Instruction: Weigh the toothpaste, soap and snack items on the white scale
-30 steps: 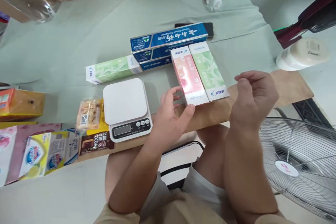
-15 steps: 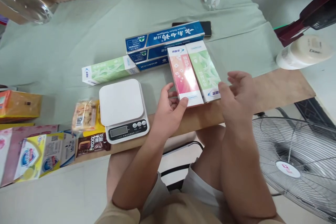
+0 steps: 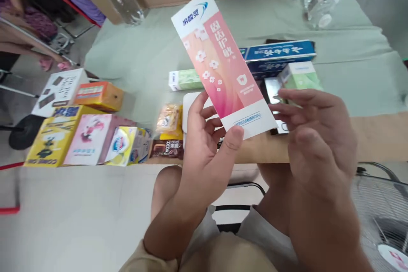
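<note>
Raised above the table, a pink and white toothpaste box (image 3: 228, 72) is gripped near its bottom end by my left hand (image 3: 212, 148). The thumb lies on its front face and the fingers go behind it. Beside its lower right corner is my right hand (image 3: 318, 136), fingers apart; whether a fingertip touches the box I cannot tell. Behind the hands lie blue toothpaste boxes (image 3: 280, 53), a green and white toothpaste box (image 3: 304, 76), and another green one (image 3: 185, 79), partly covered. My left hand and the pink box hide most of the white kitchen scale (image 3: 189, 103).
Snack packets (image 3: 167, 121), a yellow soap pack (image 3: 126, 146), a pink box (image 3: 89, 136) and an orange box (image 3: 102, 95) stand at the left. Plastic bottles (image 3: 318, 4) lie at the back right. A fan (image 3: 382, 212) stands by the table's front right. Another person sits far left.
The pink toothpaste box has been lifted off the table in my left hand, toward the camera. My right hand has also come up beside it. The view has swung left.
</note>
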Demonstrator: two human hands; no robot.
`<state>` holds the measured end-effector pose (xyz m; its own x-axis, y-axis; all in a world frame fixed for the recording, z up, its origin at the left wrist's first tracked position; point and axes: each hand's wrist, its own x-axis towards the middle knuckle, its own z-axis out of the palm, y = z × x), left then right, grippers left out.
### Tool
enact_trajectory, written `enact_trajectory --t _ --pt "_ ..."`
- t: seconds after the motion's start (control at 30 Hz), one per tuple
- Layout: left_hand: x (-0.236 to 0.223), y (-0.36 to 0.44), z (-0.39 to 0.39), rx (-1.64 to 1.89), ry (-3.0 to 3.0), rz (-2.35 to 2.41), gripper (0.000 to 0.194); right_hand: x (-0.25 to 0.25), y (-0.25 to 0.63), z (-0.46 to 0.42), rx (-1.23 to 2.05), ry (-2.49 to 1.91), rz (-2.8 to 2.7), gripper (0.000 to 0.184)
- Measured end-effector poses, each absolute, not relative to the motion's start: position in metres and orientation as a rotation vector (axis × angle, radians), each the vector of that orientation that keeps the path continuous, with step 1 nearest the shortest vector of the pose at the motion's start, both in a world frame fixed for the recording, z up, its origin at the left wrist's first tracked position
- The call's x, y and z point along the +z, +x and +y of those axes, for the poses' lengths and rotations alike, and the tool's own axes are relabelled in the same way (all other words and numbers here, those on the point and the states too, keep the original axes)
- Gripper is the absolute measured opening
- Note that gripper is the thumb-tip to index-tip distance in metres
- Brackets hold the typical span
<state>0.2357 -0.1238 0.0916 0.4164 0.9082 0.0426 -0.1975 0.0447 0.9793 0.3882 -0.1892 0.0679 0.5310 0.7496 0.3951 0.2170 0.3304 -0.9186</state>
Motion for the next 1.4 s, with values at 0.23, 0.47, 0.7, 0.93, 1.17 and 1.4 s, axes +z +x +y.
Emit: enact_trajectory --t 0.23,0.47,0.7,0.93,1.17,1.4 --pt "0.085 0.177 -0.097 1.118 1.226 0.898 0.059 0.087 0.318 -0.115 0.808 -1.247 -1.237 0.029" --pt "0.082 0.113 -0.064 1.088 1.46 1.291 0.062 0.081 0.28 -0.019 1.008 -1.411 -1.313 0.036" --pt "0.082 0.07 -0.046 1.225 1.493 1.47 0.025 0.076 0.256 0.044 1.155 -1.791 -1.338 0.03" --pt "0.077 0.054 -0.038 1.325 1.426 1.413 0.015 0.047 0.259 0.069 1.244 -1.834 -1.461 0.034" --pt "0.076 0.055 -0.041 1.378 1.438 1.312 0.011 0.033 0.253 0.067 0.872 -1.931 -1.903 0.054" --pt "0.078 0.054 -0.039 1.391 1.424 1.336 0.009 0.032 0.251 0.074 0.675 -1.926 -2.138 0.061"
